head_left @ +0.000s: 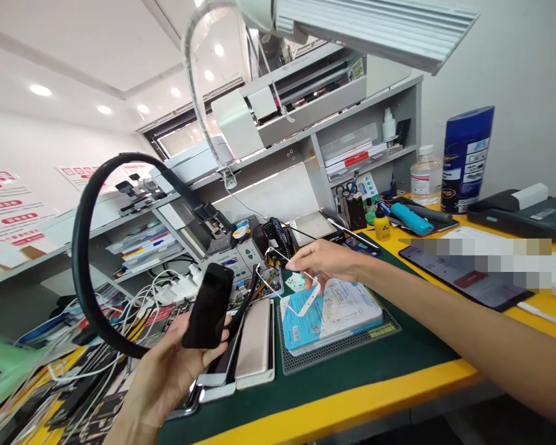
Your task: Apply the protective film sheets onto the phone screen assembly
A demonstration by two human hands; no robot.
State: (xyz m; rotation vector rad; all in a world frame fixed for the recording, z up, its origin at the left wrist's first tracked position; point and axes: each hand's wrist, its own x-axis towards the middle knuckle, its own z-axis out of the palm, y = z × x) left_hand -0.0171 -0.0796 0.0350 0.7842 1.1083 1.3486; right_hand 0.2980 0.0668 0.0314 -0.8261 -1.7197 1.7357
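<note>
Grn mat (319,377) below; L hand (178,355) grips blk phone (208,306), R hand (331,261) pinches wht frame (309,301).

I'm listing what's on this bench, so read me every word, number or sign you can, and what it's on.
"00", on the lit phone; the digits after it are blurred.
Too small or blurred to read: wall posters, blue-and-white packet, clear bottle's label, blue container, yellow bottle.

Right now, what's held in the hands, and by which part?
Left hand: black phone, by its lower end. Right hand: thin white frame, by one long side.
</note>
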